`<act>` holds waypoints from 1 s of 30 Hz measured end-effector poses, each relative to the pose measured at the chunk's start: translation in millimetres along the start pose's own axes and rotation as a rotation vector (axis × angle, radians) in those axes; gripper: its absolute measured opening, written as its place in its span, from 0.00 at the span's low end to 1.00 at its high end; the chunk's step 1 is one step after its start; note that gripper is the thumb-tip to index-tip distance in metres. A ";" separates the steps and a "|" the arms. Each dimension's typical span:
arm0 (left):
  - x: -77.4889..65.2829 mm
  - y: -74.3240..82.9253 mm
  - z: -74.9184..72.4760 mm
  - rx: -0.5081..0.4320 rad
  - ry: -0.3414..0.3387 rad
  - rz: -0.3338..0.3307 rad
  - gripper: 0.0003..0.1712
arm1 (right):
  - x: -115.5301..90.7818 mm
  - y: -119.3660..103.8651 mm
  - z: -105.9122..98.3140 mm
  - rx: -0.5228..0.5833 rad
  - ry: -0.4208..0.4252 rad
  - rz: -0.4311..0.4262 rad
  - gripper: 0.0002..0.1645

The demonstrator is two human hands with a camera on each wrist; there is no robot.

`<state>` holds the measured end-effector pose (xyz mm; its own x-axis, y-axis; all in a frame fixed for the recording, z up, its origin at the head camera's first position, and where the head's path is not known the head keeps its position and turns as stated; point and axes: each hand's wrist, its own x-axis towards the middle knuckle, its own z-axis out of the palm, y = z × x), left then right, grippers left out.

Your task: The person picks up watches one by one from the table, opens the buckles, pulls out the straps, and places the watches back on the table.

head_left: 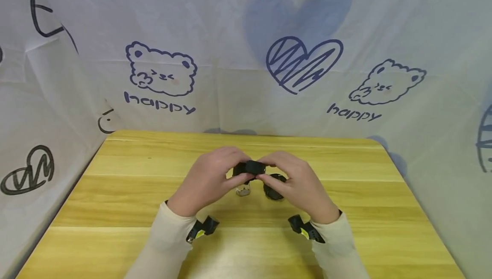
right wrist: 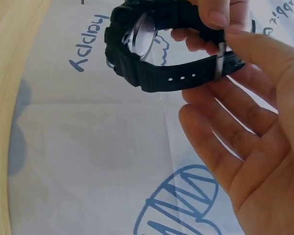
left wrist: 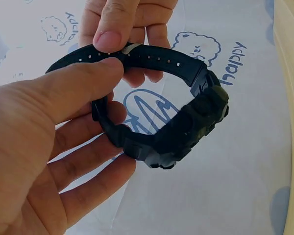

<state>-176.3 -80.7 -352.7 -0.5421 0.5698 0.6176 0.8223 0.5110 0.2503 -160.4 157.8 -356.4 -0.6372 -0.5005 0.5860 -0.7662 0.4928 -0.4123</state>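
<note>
A black wristwatch (head_left: 255,167) is held up above the table between both hands, its strap closed into a loop. My left hand (head_left: 209,178) pinches the strap between thumb and fingers, near the watch case (left wrist: 191,127). From the other side, my right hand (head_left: 301,183) grips the strap by the metal buckle (right wrist: 219,61). A row of small holes runs along the band. The steel case back (right wrist: 143,35) shows in the right wrist view. Beneath the hands, a small silver-gold watch (head_left: 243,191) and a round black object (head_left: 272,189), partly hidden by the right hand, lie on the table.
The wooden table (head_left: 115,193) reaches back to a white cloth backdrop (head_left: 230,86) printed with bears and hearts. More cloth hangs at the left and right. Black wrist-worn devices (head_left: 201,227) sit on both sleeves.
</note>
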 end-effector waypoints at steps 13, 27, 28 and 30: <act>0.8 -3.7 -0.5 -0.033 0.049 0.012 0.15 | -1.1 -2.3 -6.9 -0.030 -0.015 0.042 0.15; 0.3 -0.9 -6.1 -0.173 0.020 -0.061 0.14 | -2.9 -0.6 -9.3 0.141 0.067 0.051 0.19; 0.4 -0.6 -5.8 -0.153 0.013 -0.062 0.15 | -2.8 0.0 -9.5 0.113 0.065 0.039 0.19; 0.7 0.4 -5.9 -0.107 0.006 -0.056 0.17 | -2.5 0.9 -10.2 0.048 0.060 0.010 0.19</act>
<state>-175.3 -83.9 -347.8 -0.5871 0.5382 0.6047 0.8046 0.4699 0.3630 -158.6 166.7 -351.2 -0.6398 -0.4514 0.6220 -0.7639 0.4625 -0.4501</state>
